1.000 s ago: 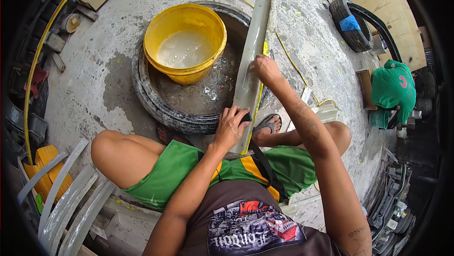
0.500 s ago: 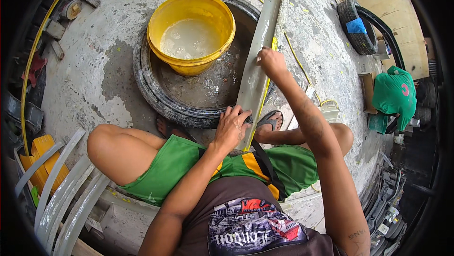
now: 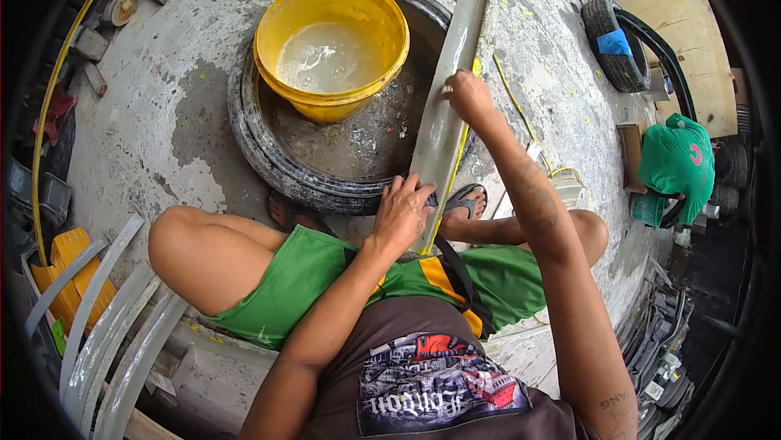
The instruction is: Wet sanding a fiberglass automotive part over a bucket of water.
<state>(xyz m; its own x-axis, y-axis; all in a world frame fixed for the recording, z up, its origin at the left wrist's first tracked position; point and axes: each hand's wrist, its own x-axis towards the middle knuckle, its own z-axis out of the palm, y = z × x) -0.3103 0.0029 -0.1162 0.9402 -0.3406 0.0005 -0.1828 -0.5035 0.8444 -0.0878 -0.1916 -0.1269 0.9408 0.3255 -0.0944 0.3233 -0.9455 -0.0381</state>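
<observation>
Long grey strip worked under both hands beside a yellow bucket

A long, grey, channel-shaped strip (image 3: 439, 135) with a bright yellow line along its right edge is set slantwise, its near end placed between the spread knees and its far end directed away and slightly right. Its near part is covered by the left hand (image 3: 400, 216), whose fingers are laid over the left edge; whether it is gripped cannot be told. Farther along, the strip is met by the right hand (image 3: 472, 100), closed with the fingers curled under; what may be held inside is hidden.

The right side of a black, pale-smeared tyre (image 3: 281, 176), laid flat on the floor, is overlapped by the strip. Inside it is stood a round yellow plastic bucket (image 3: 333, 108), part-filled with cloudy greyish liquid (image 3: 313, 66). At the near left, curved grey strips (image 3: 138, 359) are gathered. At the far right, a bent-over person in a green shirt (image 3: 675, 162) is seen near a tyre marked with a blue patch (image 3: 616, 43).
</observation>
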